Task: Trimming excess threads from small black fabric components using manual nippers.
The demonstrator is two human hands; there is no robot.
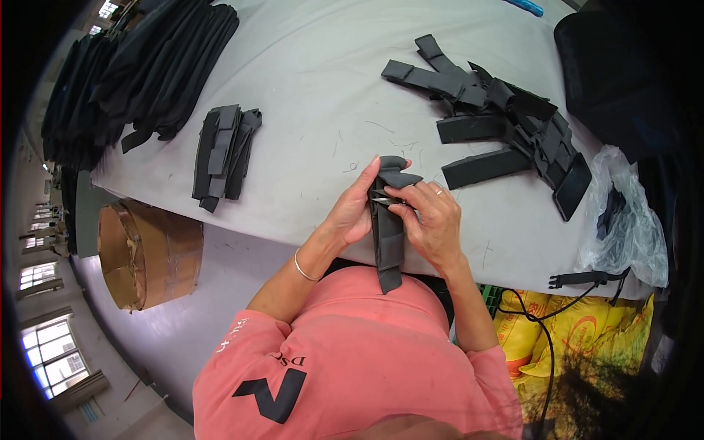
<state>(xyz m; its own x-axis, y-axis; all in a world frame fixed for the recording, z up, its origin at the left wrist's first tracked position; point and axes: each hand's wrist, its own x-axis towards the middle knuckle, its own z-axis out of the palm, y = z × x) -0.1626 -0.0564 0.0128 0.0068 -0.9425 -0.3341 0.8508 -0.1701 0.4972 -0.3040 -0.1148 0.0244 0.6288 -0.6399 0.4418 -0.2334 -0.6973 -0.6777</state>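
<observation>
In front of my body, close to the table's near edge, I hold a long black fabric strap piece (389, 238) with folded layers. My left hand (353, 209) is closed on its upper part, the thumb along the edge near the top. My right hand (429, 216) is closed on small thread snips (381, 199). Their thin metal points lie across the strap piece, and their handles are hidden in my fingers. The right fingertips also touch a flap of the strap piece. Its lower end hangs down against my pink shirt.
A small stack of black strap pieces (222, 158) lies left on the pale table (308, 95), a loose pile (506, 121) right. Black fabric pieces (158, 70) are stacked far left. A plastic bag (623, 220) and buckled strap (587, 279) lie right. A cardboard drum (165, 253) stands on the floor.
</observation>
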